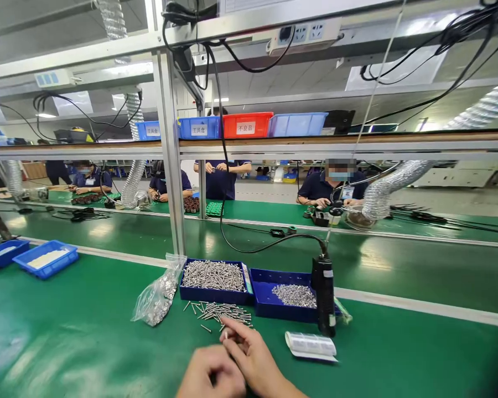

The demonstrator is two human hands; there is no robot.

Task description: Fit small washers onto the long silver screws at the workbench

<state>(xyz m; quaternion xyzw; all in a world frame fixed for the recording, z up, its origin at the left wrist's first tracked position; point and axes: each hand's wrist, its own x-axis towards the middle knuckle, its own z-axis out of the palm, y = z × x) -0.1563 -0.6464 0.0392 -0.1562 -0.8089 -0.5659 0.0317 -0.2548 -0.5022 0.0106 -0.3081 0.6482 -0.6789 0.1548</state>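
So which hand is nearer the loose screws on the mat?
Right. The right hand has its fingertips at the near edge of the loose screws, about touching them. The left hand sits lower, closer to the person and clear of the pile.

- A factory assembly line: long green-matted benches (87,331) run in parallel rows under aluminium framing.
- Just beyond the right hand (253,354), blue trays (216,276) hold screws; a powered screwdriver (324,293) hangs from a cable beside them.
- Labelled parts bins (247,124) line the overhead shelf.
- Farther off, uniformed workers (332,188) sit at the next line beside silver extraction ducts (382,190).
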